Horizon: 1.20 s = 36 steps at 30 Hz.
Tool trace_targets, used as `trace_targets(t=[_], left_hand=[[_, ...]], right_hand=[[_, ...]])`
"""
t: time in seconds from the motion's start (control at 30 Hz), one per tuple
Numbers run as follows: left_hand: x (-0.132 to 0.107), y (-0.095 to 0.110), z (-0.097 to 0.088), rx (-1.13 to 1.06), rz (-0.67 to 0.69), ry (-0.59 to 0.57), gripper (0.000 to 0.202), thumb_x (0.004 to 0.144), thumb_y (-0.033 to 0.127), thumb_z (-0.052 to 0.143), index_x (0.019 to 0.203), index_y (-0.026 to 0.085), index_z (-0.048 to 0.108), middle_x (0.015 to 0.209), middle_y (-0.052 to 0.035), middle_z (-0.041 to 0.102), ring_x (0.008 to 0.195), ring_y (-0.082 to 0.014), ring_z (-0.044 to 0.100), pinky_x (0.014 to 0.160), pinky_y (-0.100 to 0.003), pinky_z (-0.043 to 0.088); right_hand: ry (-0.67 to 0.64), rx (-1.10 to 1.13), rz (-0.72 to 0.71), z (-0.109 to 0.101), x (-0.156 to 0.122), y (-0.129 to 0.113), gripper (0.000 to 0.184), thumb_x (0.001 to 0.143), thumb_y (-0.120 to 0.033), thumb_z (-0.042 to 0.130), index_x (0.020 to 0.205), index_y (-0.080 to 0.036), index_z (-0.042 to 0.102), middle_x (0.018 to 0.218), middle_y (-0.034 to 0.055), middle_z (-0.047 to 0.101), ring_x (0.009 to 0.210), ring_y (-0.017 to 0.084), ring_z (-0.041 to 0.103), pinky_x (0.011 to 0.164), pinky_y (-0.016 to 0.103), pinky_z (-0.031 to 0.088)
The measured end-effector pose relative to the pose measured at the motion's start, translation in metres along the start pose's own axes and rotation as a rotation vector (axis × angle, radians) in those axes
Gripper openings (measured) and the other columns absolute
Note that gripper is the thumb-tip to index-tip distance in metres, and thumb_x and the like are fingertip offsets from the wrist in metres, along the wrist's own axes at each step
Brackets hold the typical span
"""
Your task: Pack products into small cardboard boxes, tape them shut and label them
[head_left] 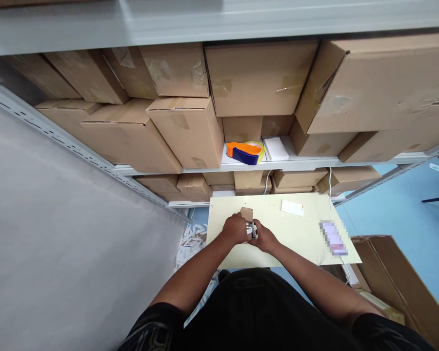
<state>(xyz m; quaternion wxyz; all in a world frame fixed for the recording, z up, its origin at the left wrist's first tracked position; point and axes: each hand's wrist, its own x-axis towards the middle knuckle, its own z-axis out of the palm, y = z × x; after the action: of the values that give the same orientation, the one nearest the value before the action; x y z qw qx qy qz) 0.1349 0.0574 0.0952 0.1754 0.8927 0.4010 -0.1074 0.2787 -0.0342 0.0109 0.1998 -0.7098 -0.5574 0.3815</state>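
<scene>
In the head view, a pale table (pixel 270 254) is backed by loaded shelves (pixel 219 20). Over the table, a small carton (pixel 246 213) is grasped by the left hand (pixel 236 228) and right hand (pixel 265 238); its opening is apparently being worked, a steady hold seemingly needed next.

A pale yellow desk (pixel 278 249) carries a slim white box (pixel 292 208) near its far edge, right of center, and a pixelated device (pixel 334 238) by its right edge. Above, a white shelf (pixel 307 163) bears cardboard boxes (pixel 190 131), with a tape dispenser (pixel 244 153) and a white stack (pixel 276 148) along its front edge. White strips (pixel 192 243) litter the blue floor (pixel 417 209) off the desk's left edge.
</scene>
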Motion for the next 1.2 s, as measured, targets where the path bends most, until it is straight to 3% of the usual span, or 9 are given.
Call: trace_targets(t=[0.23, 0.43, 0.53, 0.67, 0.77, 0.83, 0.93, 1.03, 1.2], left_hand=[[-0.020, 0.007, -0.028, -0.093, 0.004, 0.177, 0.045, 0.069, 0.044, 0.074, 0.102, 0.014, 0.069, 0.107, -0.0163, 0.063, 0.092, -0.0316, 0.064, 0.079, -0.041, 0.054], [-0.053, -0.015, -0.073, -0.498, 0.048, 0.473, 0.031, 0.068, 0.026, 0.071, 0.099, 0.021, 0.065, 0.107, -0.0053, 0.058, 0.076, -0.0144, 0.058, 0.078, -0.029, 0.055], [-0.062, -0.037, -0.074, -0.802, 0.083, 0.623, 0.038, 0.071, 0.021, 0.065, 0.108, 0.021, 0.064, 0.109, -0.0043, 0.056, 0.080, -0.0129, 0.060, 0.080, -0.026, 0.056], [-0.062, -0.060, -0.053, -1.184, 0.074, 0.749, 0.034, 0.076, 0.024, 0.060, 0.108, 0.019, 0.065, 0.108, -0.0051, 0.058, 0.100, -0.0181, 0.063, 0.093, -0.031, 0.053], [-0.063, -0.063, -0.038, -1.447, 0.105, 0.743, 0.040, 0.077, 0.030, 0.063, 0.116, 0.020, 0.066, 0.119, -0.0073, 0.060, 0.114, -0.0235, 0.062, 0.101, -0.036, 0.050], [-0.065, -0.059, -0.035, -1.587, 0.149, 0.692, 0.049, 0.076, 0.038, 0.068, 0.121, 0.020, 0.066, 0.126, -0.0099, 0.060, 0.119, -0.0281, 0.060, 0.101, -0.038, 0.050], [-0.068, -0.050, -0.039, -1.768, 0.236, 0.592, 0.063, 0.074, 0.046, 0.076, 0.130, 0.019, 0.063, 0.132, -0.0142, 0.062, 0.126, -0.0337, 0.058, 0.103, -0.042, 0.048], [-0.071, -0.042, -0.048, -1.887, 0.291, 0.541, 0.066, 0.077, 0.042, 0.075, 0.137, 0.020, 0.059, 0.137, -0.0154, 0.062, 0.132, -0.0352, 0.054, 0.107, -0.045, 0.045], [-0.071, -0.034, -0.059, -1.987, 0.340, 0.507, 0.070, 0.075, 0.029, 0.072, 0.143, 0.022, 0.055, 0.144, -0.0132, 0.057, 0.143, -0.0335, 0.042, 0.114, -0.045, 0.038]], right_hand=[[0.030, -0.037, -0.010, 0.005, -0.001, -0.001, 0.074, 0.074, -0.035, 0.081, 0.137, -0.022, 0.045, 0.112, 0.0090, 0.071, 0.092, 0.025, 0.069, 0.070, 0.029, 0.043], [0.011, 0.066, -0.005, 0.002, -0.001, -0.005, 0.087, 0.070, -0.039, 0.085, 0.143, -0.023, 0.041, 0.118, 0.0098, 0.071, 0.102, 0.030, 0.069, 0.081, 0.036, 0.050], [0.049, 0.143, -0.019, -0.005, -0.006, -0.007, 0.092, 0.066, -0.034, 0.087, 0.146, -0.027, 0.044, 0.132, 0.0115, 0.066, 0.118, 0.034, 0.063, 0.093, 0.043, 0.051], [0.095, 0.236, 0.028, -0.028, -0.027, -0.003, 0.078, 0.069, -0.030, 0.079, 0.142, -0.026, 0.052, 0.142, 0.0113, 0.059, 0.126, 0.034, 0.059, 0.102, 0.047, 0.049], [0.030, 0.626, 0.120, -0.049, -0.049, -0.016, 0.049, 0.087, -0.049, 0.062, 0.128, -0.023, 0.062, 0.138, 0.0130, 0.062, 0.114, 0.030, 0.067, 0.095, 0.045, 0.054], [-0.143, 1.003, 0.145, -0.060, -0.061, -0.036, 0.059, 0.095, -0.067, 0.042, 0.127, -0.021, 0.063, 0.131, 0.0155, 0.066, 0.098, 0.029, 0.072, 0.082, 0.043, 0.058], [-0.383, 1.363, 0.147, -0.072, -0.069, -0.072, 0.084, 0.093, -0.082, 0.026, 0.128, -0.015, 0.063, 0.116, 0.0190, 0.073, 0.070, 0.024, 0.072, 0.056, 0.035, 0.057], [-0.402, 1.486, 0.123, -0.082, -0.070, -0.091, 0.080, 0.093, -0.079, 0.031, 0.126, -0.013, 0.063, 0.106, 0.0190, 0.076, 0.059, 0.020, 0.069, 0.046, 0.029, 0.052], [-0.369, 1.496, 0.096, -0.088, -0.073, -0.089, 0.076, 0.089, -0.078, 0.047, 0.130, -0.015, 0.060, 0.098, 0.0166, 0.077, 0.055, 0.017, 0.065, 0.042, 0.025, 0.048]])
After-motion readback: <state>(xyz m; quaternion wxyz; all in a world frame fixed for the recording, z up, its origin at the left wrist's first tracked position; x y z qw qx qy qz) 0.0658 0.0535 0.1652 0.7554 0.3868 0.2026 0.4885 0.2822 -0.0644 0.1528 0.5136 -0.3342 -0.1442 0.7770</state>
